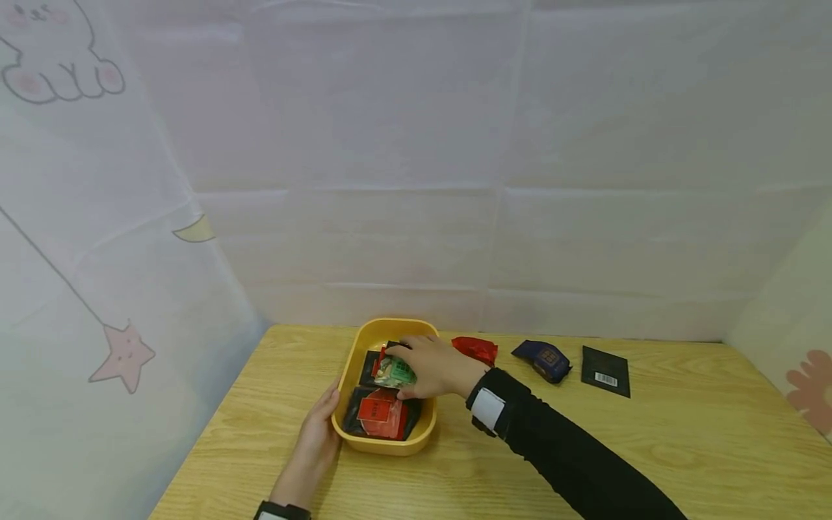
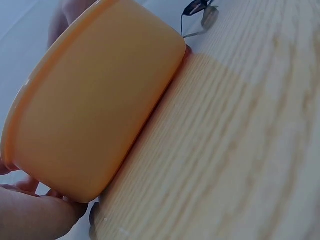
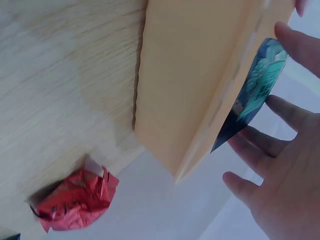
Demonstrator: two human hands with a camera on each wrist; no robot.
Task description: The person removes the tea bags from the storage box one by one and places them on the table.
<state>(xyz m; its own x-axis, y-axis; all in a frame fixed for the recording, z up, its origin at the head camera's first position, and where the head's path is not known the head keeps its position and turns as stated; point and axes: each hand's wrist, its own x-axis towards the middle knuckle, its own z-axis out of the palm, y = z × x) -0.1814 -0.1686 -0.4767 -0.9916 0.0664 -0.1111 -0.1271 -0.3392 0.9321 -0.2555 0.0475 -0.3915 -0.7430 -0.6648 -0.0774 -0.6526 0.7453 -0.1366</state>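
Observation:
A yellow plastic container (image 1: 425, 431) stands on the table, holding several packets. My left hand (image 1: 316, 432) grips its left side, with fingers along the outer wall and at the rim. My right hand (image 1: 437, 366) reaches over the right rim and holds a green packet (image 1: 395, 373) between thumb and fingers, above the other packets. In the right wrist view, this green and dark packet (image 3: 260, 80) tilts above the rim. A black packet with a red label (image 1: 377, 413) lies in the container's near part. Another dark packet lies partly hidden behind the green one.
To the container's right lie a crumpled red packet (image 1: 475, 349), a dark blue packet (image 1: 544, 360) and a flat black packet with a barcode label (image 1: 605, 370). The wooden table (image 1: 702, 433) ends at a pale cloth wall (image 1: 403, 238) at the back.

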